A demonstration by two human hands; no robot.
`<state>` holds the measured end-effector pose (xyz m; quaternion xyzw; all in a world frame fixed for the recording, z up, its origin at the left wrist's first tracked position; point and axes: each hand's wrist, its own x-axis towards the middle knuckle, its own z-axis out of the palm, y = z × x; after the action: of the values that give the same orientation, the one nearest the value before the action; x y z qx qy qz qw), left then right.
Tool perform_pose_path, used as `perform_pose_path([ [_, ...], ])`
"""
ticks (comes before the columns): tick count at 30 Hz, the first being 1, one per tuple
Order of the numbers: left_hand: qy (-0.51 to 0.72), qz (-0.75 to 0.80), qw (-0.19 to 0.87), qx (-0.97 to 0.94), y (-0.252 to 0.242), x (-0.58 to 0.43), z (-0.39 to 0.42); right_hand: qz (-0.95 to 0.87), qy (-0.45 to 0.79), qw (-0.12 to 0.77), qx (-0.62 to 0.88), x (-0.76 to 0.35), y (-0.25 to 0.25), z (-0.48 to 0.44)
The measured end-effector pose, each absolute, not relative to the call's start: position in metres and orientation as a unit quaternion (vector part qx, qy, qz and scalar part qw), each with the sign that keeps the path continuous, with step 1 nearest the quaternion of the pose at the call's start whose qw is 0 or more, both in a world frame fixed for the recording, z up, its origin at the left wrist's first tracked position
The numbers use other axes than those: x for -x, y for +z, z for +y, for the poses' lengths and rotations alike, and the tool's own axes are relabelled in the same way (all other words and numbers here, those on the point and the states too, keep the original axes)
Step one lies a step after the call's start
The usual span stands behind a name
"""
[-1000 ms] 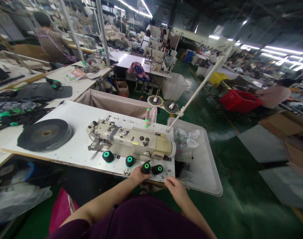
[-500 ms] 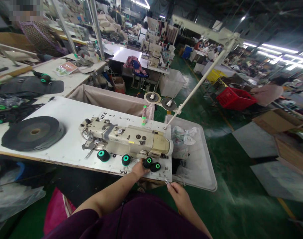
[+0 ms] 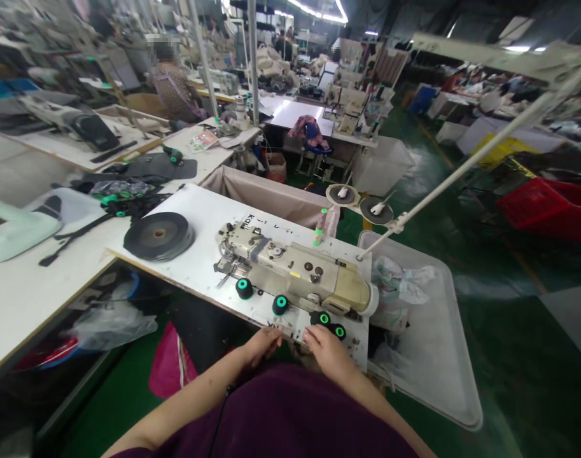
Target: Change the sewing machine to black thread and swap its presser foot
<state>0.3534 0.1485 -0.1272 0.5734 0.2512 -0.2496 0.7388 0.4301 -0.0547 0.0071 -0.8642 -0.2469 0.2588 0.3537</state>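
Note:
At the front edge of the white sewing table, my left hand is closed, its fingers pinched together. My right hand is closed just to the right of it, beside two black thread cones with green tops. What either hand holds is too small or hidden to make out. Behind the hands lies the cream sewing machine. Two more black cones stand along its front side, one by the needle end and one near the middle.
A large dark roll of tape lies at the table's left. A pale plastic bin stands off the right end, below the thread-stand pole. Behind the table is a cloth-lined trough. A person sits at the back left.
My left hand has left the paired cones and moved left along the table edge. My right hand, earlier holding a small metal tool, has come in over the edge. The view has swung left.

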Motion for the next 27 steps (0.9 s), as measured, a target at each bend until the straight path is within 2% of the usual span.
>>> perform_pose_path([
  [3, -0.222, 0.272, 0.811, -0.468, -0.118, -0.329, 0.18, -0.301, 0.231, 0.331, 0.864, -0.445, 0.005, -0.017],
  [9, -0.122, 0.267, 0.902, -0.316, -0.106, -0.296, 0.228, -0.297, 0.236, 0.199, 0.903, -0.464, -0.015, 0.041],
  [12, -0.079, 0.262, 0.924, -0.266, -0.103, -0.288, 0.245, -0.275, 0.251, 0.204, 0.905, -0.469, -0.032, 0.055],
  [17, -0.037, 0.254, 0.94, -0.226, -0.09, -0.283, 0.268, -0.248, 0.28, 0.314, 0.872, -0.484, -0.038, 0.057],
  [22, -0.049, 0.248, 0.938, -0.237, -0.074, -0.287, 0.28, -0.215, 0.36, 0.482, 0.77, -0.493, -0.012, 0.049],
  [27, -0.091, 0.244, 0.923, -0.285, -0.06, -0.295, 0.275, -0.171, 0.411, 0.572, 0.689, -0.487, 0.015, 0.056],
])
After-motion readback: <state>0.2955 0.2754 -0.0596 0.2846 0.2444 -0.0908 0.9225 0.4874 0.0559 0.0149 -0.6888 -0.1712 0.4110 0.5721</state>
